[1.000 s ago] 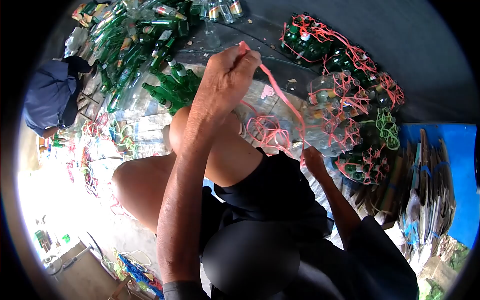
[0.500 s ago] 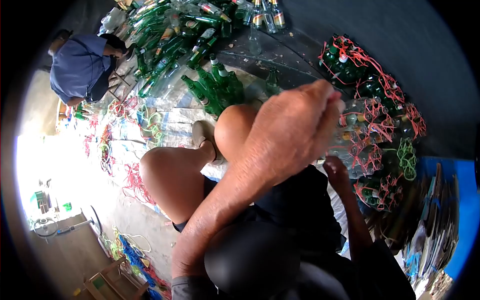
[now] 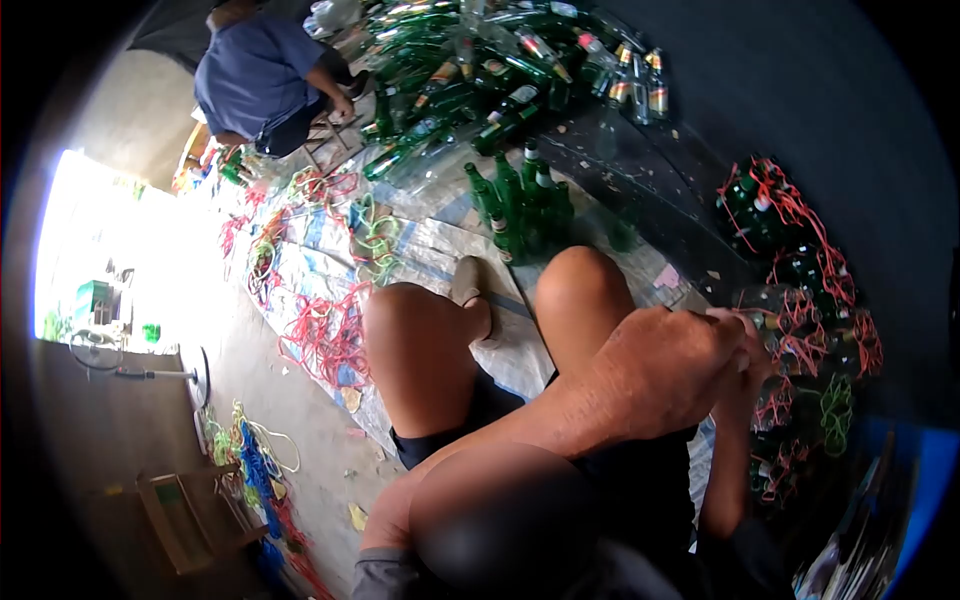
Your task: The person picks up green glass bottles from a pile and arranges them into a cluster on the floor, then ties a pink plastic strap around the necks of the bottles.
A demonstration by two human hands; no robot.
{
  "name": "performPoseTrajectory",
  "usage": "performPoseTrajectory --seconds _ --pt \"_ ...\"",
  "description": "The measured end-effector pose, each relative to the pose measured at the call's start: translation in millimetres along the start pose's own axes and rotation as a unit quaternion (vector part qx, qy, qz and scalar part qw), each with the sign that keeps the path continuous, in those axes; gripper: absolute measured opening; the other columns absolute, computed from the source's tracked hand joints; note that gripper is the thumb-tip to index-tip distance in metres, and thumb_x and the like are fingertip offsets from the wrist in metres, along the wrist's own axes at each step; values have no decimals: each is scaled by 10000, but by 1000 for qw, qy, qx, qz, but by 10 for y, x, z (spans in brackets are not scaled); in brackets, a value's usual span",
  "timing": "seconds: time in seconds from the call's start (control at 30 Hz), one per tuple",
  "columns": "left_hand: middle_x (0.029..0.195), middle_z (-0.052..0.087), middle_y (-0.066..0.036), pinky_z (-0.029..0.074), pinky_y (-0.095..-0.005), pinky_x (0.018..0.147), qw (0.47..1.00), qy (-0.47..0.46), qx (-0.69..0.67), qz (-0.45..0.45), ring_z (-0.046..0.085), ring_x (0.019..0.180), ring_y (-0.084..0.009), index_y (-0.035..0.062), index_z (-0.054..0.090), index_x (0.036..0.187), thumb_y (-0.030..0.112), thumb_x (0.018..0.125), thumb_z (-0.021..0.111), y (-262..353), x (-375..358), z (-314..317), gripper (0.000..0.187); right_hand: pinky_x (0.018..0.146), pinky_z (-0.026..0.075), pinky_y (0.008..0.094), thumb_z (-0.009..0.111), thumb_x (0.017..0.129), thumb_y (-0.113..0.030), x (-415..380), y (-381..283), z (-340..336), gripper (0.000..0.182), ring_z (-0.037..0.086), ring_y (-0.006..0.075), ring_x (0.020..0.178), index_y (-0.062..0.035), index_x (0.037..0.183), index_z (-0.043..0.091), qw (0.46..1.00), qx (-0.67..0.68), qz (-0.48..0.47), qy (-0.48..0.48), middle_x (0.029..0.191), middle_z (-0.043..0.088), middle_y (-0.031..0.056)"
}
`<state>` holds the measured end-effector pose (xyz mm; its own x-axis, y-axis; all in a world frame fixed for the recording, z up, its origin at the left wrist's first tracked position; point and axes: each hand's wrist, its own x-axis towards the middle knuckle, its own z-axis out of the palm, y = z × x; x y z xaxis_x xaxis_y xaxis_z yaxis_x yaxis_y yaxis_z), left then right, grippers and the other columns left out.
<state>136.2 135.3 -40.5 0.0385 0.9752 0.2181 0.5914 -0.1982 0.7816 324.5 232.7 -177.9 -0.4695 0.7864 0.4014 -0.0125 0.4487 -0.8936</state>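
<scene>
My left hand (image 3: 675, 365) reaches across my lap, its fingers closed in a pinch; what they hold is hidden. Against its fingertips is my right hand (image 3: 738, 385), partly covered, its fingers pressed together around something too small to make out. Just beyond the two hands lie bundles of clear bottles (image 3: 790, 310) tied with red string. Upright green bottles (image 3: 518, 205) form a cluster in front of my knees, with my hands apart from them.
A large pile of loose bottles (image 3: 465, 70) lies at the top. Another person (image 3: 255, 80) sits at upper left. Red string (image 3: 325, 335) tangles on the pale sheet (image 3: 430, 245). Green bottles in red string (image 3: 745, 215) and flattened cardboard (image 3: 865, 540) are at right.
The view has turned, so the bottles and the seated person appear farther right and higher or lower. My left hand has lowered towards my right hand, which has risen; they now meet.
</scene>
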Motion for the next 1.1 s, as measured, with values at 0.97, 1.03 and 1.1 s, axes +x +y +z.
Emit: performPoseTrajectory --seconds 0.97,1.03,1.1 --pt "925 769 -181 577 -415 763 971 29 -89 -218 763 856 -340 -8 742 1120 171 1063 707 -226 -1448 -600 192 639 416 274 712 1028 -178 107 -660 -54 213 529 85 697 26 963 706 981 63 109 -146 807 639 8" --pt "916 772 -188 580 -419 764 964 36 -106 -242 771 850 -319 11 748 1130 182 1073 703 -260 -1560 -566 186 652 434 276 744 1016 -180 107 -656 -30 203 549 95 713 14 964 712 982 46 91 -158 801 635 7" --pt "907 776 -193 583 -423 766 957 40 -118 -262 777 842 -301 28 754 1137 188 1081 700 -270 -1631 -557 179 659 443 277 760 1010 -181 116 -657 0 200 558 101 721 9 964 714 982 40 81 -166 798 632 7"
